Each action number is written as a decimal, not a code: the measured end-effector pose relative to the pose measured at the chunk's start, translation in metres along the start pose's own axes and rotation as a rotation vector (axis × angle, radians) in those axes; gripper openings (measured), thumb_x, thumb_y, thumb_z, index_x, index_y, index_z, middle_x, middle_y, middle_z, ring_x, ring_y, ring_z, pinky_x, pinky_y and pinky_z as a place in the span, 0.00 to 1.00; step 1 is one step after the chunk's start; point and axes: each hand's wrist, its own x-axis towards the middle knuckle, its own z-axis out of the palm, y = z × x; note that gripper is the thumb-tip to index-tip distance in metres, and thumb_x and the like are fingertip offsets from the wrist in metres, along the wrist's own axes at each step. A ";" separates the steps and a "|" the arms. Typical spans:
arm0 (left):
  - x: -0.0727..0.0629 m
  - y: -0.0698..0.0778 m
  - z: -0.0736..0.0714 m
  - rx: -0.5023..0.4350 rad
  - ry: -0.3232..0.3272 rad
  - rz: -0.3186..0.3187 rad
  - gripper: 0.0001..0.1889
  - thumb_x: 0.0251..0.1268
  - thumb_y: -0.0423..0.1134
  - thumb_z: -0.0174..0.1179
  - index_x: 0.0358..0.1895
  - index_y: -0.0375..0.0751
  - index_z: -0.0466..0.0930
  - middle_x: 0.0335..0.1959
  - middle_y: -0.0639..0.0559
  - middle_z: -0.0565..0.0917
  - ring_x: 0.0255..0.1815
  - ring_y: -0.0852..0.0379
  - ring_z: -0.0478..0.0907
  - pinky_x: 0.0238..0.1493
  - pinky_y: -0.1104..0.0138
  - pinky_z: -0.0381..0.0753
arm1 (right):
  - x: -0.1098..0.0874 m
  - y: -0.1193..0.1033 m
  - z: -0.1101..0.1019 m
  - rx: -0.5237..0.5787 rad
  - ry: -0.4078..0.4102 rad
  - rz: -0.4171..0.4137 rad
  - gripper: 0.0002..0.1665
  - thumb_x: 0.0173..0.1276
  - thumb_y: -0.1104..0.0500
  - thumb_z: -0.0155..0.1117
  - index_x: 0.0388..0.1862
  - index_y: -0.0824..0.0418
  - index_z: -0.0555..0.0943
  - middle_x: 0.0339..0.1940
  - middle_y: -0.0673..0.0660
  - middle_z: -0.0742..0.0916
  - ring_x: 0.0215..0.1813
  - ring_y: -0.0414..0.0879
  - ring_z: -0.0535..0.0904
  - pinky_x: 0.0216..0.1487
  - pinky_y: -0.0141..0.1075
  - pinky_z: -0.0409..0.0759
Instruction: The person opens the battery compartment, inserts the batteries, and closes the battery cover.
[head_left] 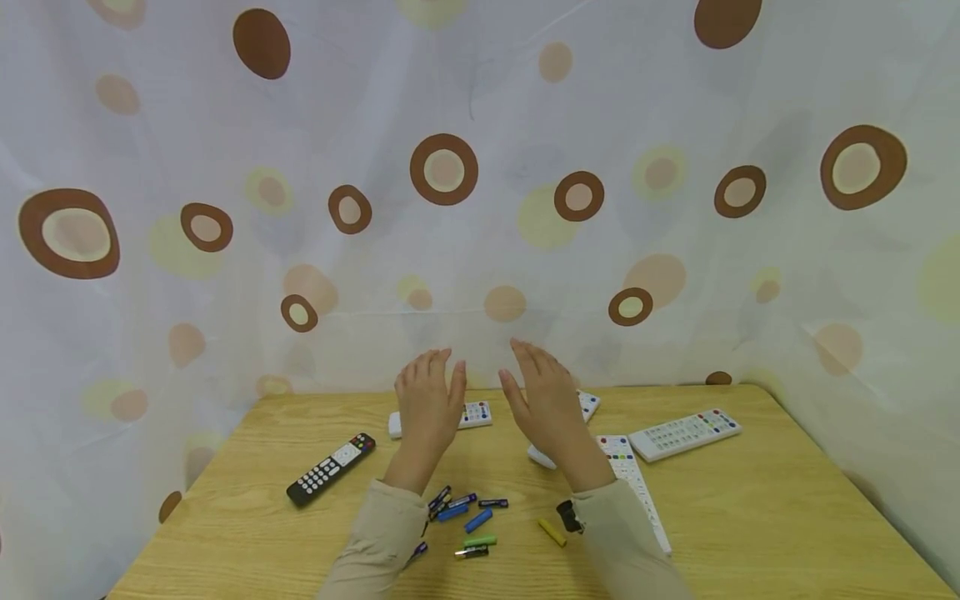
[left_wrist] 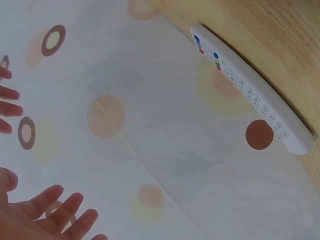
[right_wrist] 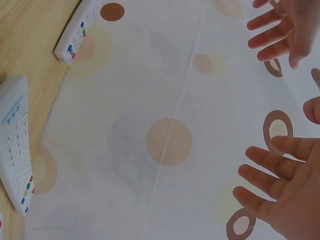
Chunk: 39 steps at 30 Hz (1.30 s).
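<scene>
One big dotted curtain (head_left: 480, 100) hangs across the back, and the wooden bench (head_left: 787, 500) in front carries everything. From where I'm standing it looks like a hands-free pause, no item being worked on; any pick-up would call for reaching down and getting a proper grip. Left hand (head_left: 427, 404) and right hand (head_left: 547, 404) are both up in the air, facing each other but apart, fingers loosely spread and nearly straight, not holding or touching anything. Next size down, five by my count: a black remote (head_left: 332, 470) out left, a white remote (head_left: 477, 414) partly hidden behind the left hand, another (head_left: 589, 404) behind the right, a third (head_left: 637, 483) beside the right sleeve (head_left: 630, 542), a fourth (head_left: 686, 434) farther right. Smallest: loose batteries (head_left: 478, 521) between the sleeves, plus a yellow battery (head_left: 552, 532) off by itself.
</scene>
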 end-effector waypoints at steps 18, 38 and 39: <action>0.002 -0.016 -0.025 0.050 0.006 -0.011 0.20 0.76 0.46 0.47 0.54 0.32 0.76 0.46 0.37 0.80 0.47 0.39 0.76 0.52 0.45 0.72 | -0.003 -0.020 0.010 0.025 -0.012 -0.087 0.25 0.74 0.56 0.54 0.65 0.69 0.71 0.59 0.67 0.78 0.61 0.61 0.74 0.59 0.56 0.73; 0.001 -0.044 -0.050 0.054 -0.107 -0.089 0.20 0.77 0.46 0.45 0.53 0.32 0.77 0.48 0.37 0.81 0.49 0.36 0.74 0.50 0.44 0.71 | -0.009 -0.035 0.014 0.057 -0.038 -0.127 0.23 0.75 0.58 0.51 0.64 0.68 0.72 0.59 0.64 0.79 0.61 0.58 0.74 0.62 0.52 0.71; 0.002 -0.045 -0.052 0.059 -0.115 -0.090 0.20 0.77 0.46 0.45 0.54 0.32 0.77 0.48 0.37 0.81 0.49 0.37 0.74 0.50 0.44 0.71 | -0.009 -0.035 0.013 0.065 -0.036 -0.129 0.23 0.75 0.58 0.51 0.63 0.69 0.72 0.59 0.64 0.79 0.61 0.58 0.74 0.62 0.52 0.71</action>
